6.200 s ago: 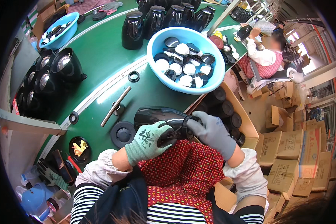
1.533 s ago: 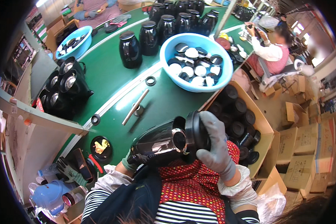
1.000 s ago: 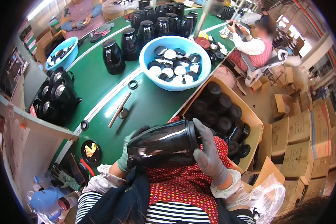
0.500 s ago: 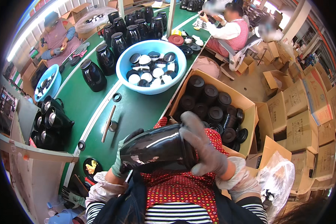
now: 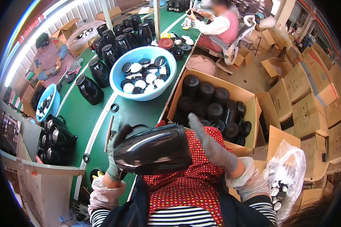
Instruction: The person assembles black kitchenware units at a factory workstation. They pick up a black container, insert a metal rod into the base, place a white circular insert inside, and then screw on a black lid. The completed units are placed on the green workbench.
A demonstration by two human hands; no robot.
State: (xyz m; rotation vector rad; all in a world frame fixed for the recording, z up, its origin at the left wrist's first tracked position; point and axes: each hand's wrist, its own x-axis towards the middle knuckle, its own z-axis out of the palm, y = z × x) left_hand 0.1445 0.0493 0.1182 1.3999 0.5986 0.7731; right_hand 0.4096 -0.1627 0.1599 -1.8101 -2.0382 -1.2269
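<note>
Gloved hands work in the head view: the left hand (image 5: pixel 113 157) grips a black jug (image 5: pixel 151 149) by its left end, while the right hand (image 5: pixel 212 149) is open, fingers extended, just beside the other end; whether it touches cannot be told. The jug lies on its side above the person's red patterned apron (image 5: pixel 182 196).

Beyond it, a blue tub (image 5: pixel 142 97) holds black and white lids (image 5: pixel 136 67). A smaller blue tub (image 5: pixel 56 107) at the far left has similar pieces in it. To the right of the table, an open carton (image 5: pixel 248 100) is filled with round black parts (image 5: pixel 215 110), and a clear bag (image 5: pixel 291 159) nearer the person contains small black and white pieces (image 5: pixel 277 206).

On the green table (image 5: pixel 74 121) are upright jugs (image 5: pixel 89 90), a black ring (image 5: pixel 114 108), a rod (image 5: pixel 109 132) and, at the left, a cluster of open jugs (image 5: pixel 60 135). Two co-workers sit farther off, one at the left (image 5: pixel 49 62), one at the upper right (image 5: pixel 225 28). Brown boxes (image 5: pixel 308 117) are stacked at the right.
</note>
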